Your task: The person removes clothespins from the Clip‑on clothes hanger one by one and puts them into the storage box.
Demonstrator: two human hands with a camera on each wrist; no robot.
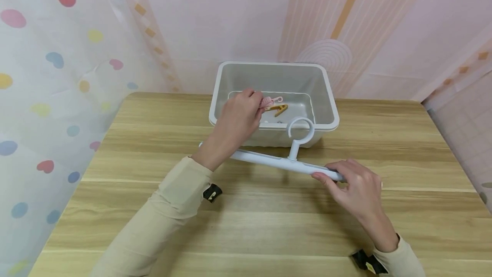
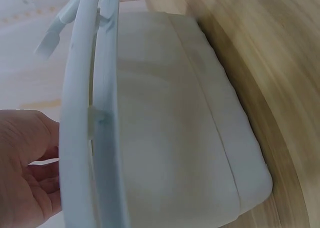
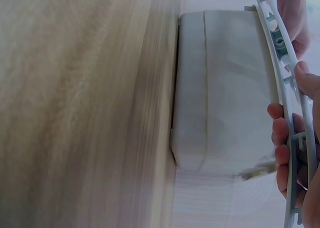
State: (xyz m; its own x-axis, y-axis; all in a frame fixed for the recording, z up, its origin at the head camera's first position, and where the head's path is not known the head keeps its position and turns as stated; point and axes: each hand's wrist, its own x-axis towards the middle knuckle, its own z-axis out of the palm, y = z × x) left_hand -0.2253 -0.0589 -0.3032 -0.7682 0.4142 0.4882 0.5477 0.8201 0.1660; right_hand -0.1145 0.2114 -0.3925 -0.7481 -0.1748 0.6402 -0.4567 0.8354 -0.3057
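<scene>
My left hand (image 1: 240, 112) is over the plastic bin (image 1: 330, 122), fingers bent, with a pink clip (image 1: 267, 102) at the fingertips that it seems to pinch. A mustard-yellow clip (image 1: 280, 108) shows just beside the pink one. My right hand (image 1: 355, 185) grips one end of a pale blue-white clothes hanger (image 1: 282, 163), thumb on the near side. The hanger is a long bar with an open ring hook (image 1: 312, 129) standing up from it, raised above the table in front of the bin. My left wrist hides part of its far end. In the left wrist view the bar covers the left fingertips.
The bin stands at the back of a wooden table (image 1: 265, 230), against a patterned pink cloth (image 1: 238, 20). A dotted cloth (image 1: 38, 110) hangs along the left side. Black camera mounts (image 1: 212, 192) sit at both wrists.
</scene>
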